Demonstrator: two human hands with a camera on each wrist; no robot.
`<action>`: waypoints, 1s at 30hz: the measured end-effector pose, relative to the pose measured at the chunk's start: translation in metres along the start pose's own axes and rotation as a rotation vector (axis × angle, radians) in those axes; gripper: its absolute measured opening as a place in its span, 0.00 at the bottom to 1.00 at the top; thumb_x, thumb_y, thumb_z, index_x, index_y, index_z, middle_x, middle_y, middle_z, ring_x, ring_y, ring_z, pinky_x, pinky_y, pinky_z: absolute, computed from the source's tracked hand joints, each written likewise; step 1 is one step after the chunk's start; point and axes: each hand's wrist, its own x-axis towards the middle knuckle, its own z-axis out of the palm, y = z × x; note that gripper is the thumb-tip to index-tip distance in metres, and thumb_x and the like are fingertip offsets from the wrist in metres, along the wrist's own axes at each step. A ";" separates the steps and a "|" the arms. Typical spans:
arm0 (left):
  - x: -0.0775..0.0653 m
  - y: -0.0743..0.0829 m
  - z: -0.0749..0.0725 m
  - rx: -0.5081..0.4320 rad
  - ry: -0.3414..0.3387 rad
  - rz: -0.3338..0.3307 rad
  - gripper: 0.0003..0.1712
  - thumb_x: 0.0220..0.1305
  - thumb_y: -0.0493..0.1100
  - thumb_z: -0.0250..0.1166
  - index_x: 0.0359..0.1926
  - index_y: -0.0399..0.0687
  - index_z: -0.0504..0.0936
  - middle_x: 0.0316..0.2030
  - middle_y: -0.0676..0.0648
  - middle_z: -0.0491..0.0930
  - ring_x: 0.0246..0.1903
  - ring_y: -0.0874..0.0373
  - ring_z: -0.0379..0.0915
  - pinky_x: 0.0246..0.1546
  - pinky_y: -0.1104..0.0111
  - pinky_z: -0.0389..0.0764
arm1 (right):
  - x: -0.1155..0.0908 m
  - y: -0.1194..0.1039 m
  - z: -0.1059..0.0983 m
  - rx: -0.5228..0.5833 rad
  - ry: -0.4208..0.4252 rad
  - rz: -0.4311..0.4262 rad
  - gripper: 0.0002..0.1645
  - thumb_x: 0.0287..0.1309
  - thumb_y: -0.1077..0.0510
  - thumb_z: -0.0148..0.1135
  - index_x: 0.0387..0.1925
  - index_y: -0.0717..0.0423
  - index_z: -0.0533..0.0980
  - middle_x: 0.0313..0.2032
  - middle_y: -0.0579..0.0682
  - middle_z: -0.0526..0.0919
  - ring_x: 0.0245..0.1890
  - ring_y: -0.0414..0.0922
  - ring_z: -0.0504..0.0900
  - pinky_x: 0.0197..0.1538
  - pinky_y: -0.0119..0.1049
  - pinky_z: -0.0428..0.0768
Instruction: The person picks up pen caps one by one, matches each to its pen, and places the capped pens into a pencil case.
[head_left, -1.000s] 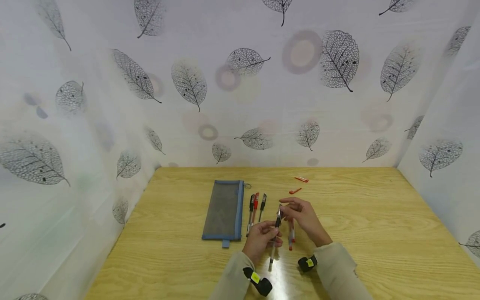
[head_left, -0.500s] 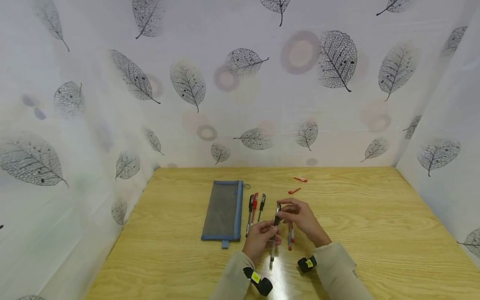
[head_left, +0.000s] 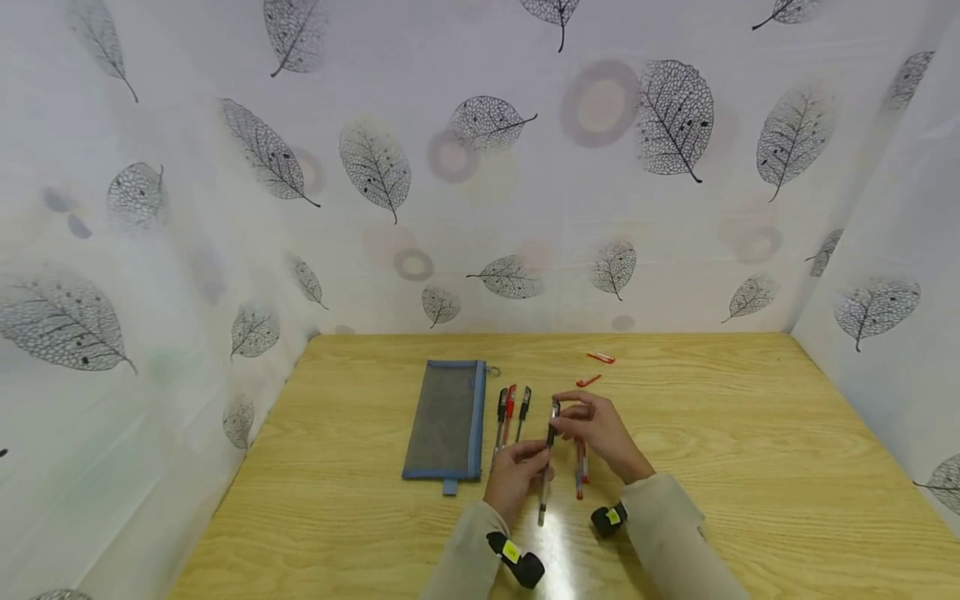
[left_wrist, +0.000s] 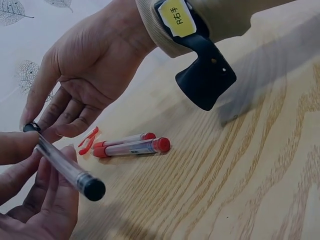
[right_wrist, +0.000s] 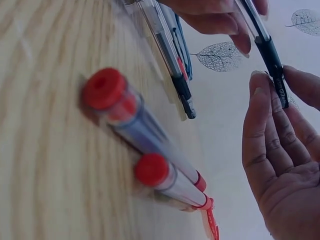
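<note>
A black gel pen (head_left: 552,432) with a clear barrel slants between both hands above the table. My left hand (head_left: 514,478) pinches its barrel between thumb and fingers. At the pen's upper end, my right hand (head_left: 602,430) holds the black cap between thumb and fingertips. The right wrist view shows the pen's dark cap end (right_wrist: 272,65) between the fingertips. In the left wrist view, the black-tipped tail (left_wrist: 93,189) points toward the camera. Below the right hand lie two red-ended pens (head_left: 581,471), side by side, without clip caps on them.
Left of the hands lies a grey mesh pouch (head_left: 446,421) with blue edging. Between it and the hands are two black-capped pens and a red-capped pen (head_left: 511,403). Two loose red caps, one nearer (head_left: 588,381) and one farther (head_left: 601,358), lie behind the right hand.
Both hands and the pen have shifted slightly away from me and a little left. The pen has turned a little in the grip. Pouch, other pens and red caps lie as before.
</note>
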 end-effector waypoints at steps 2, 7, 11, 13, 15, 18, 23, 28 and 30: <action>0.001 0.000 -0.001 -0.008 0.008 0.008 0.15 0.64 0.33 0.62 0.50 0.27 0.79 0.39 0.36 0.81 0.28 0.60 0.78 0.34 0.68 0.81 | 0.003 0.000 0.000 0.002 -0.002 0.007 0.30 0.59 0.60 0.65 0.60 0.69 0.69 0.38 0.59 0.86 0.33 0.50 0.84 0.40 0.50 0.82; 0.004 0.001 -0.004 0.038 0.049 0.012 0.15 0.62 0.30 0.63 0.50 0.29 0.80 0.42 0.38 0.82 0.32 0.60 0.79 0.36 0.68 0.81 | 0.011 -0.001 0.001 0.002 -0.019 0.003 0.30 0.60 0.62 0.64 0.61 0.70 0.68 0.39 0.61 0.85 0.34 0.51 0.85 0.41 0.49 0.82; 0.007 0.002 -0.007 0.088 0.095 0.009 0.14 0.61 0.30 0.63 0.48 0.33 0.82 0.44 0.43 0.83 0.39 0.60 0.79 0.40 0.68 0.80 | 0.020 -0.001 0.002 0.007 -0.028 -0.002 0.29 0.61 0.64 0.63 0.61 0.72 0.68 0.38 0.62 0.85 0.34 0.52 0.85 0.42 0.50 0.82; 0.009 0.001 -0.008 0.097 0.109 0.016 0.14 0.60 0.29 0.63 0.48 0.33 0.82 0.43 0.44 0.83 0.41 0.59 0.79 0.42 0.68 0.80 | 0.024 -0.001 0.002 0.010 -0.025 0.009 0.29 0.61 0.65 0.62 0.61 0.72 0.68 0.39 0.63 0.84 0.34 0.52 0.85 0.43 0.51 0.82; 0.011 0.001 -0.008 0.101 0.117 0.024 0.14 0.60 0.28 0.64 0.48 0.32 0.82 0.43 0.44 0.83 0.40 0.59 0.78 0.41 0.68 0.80 | 0.027 -0.002 0.003 0.002 -0.023 0.022 0.28 0.61 0.66 0.62 0.61 0.72 0.67 0.39 0.64 0.84 0.33 0.52 0.85 0.43 0.52 0.82; 0.012 0.001 -0.008 0.103 0.127 0.039 0.15 0.59 0.27 0.63 0.48 0.30 0.82 0.42 0.42 0.83 0.38 0.60 0.78 0.38 0.69 0.80 | 0.032 -0.003 0.004 -0.016 -0.015 0.061 0.28 0.61 0.67 0.62 0.61 0.72 0.68 0.39 0.63 0.84 0.33 0.52 0.85 0.43 0.50 0.82; 0.013 0.001 -0.007 0.128 0.145 0.080 0.16 0.57 0.26 0.63 0.48 0.26 0.80 0.43 0.36 0.82 0.38 0.59 0.78 0.36 0.72 0.78 | 0.042 -0.004 0.007 -0.037 -0.007 0.108 0.26 0.60 0.68 0.62 0.59 0.72 0.69 0.39 0.63 0.84 0.33 0.52 0.85 0.42 0.48 0.83; 0.012 0.003 -0.007 0.159 0.164 0.105 0.16 0.57 0.26 0.64 0.48 0.26 0.80 0.43 0.37 0.83 0.42 0.54 0.79 0.39 0.71 0.78 | 0.051 -0.002 0.009 -0.063 -0.001 0.136 0.26 0.60 0.69 0.61 0.59 0.73 0.69 0.39 0.63 0.84 0.32 0.51 0.86 0.40 0.46 0.83; 0.012 0.003 -0.008 0.162 0.167 0.102 0.16 0.57 0.26 0.63 0.48 0.26 0.80 0.44 0.37 0.82 0.44 0.53 0.79 0.40 0.70 0.79 | 0.054 -0.001 0.010 -0.076 0.000 0.144 0.25 0.60 0.69 0.61 0.59 0.73 0.69 0.39 0.64 0.84 0.32 0.51 0.86 0.40 0.45 0.83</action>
